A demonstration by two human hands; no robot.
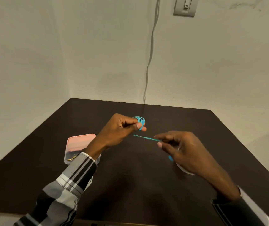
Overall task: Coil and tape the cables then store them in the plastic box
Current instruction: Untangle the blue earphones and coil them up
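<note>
Your left hand [122, 128] pinches the thin turquoise cable coil [140, 121] above the dark table [130, 185], its blurred loose tail [146, 138] slanting down-right into your right hand [181, 149], which grips it

The dark brown tabletop [130, 185] fills a wall corner. On its left part stands a clear plastic box [75, 154] — pink lid on top — and a white round object [185, 170] lies right.

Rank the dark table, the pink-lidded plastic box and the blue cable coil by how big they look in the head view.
1. dark table
2. plastic box, partly hidden behind the left arm
3. blue cable coil, wound on the left hand's fingers
</note>
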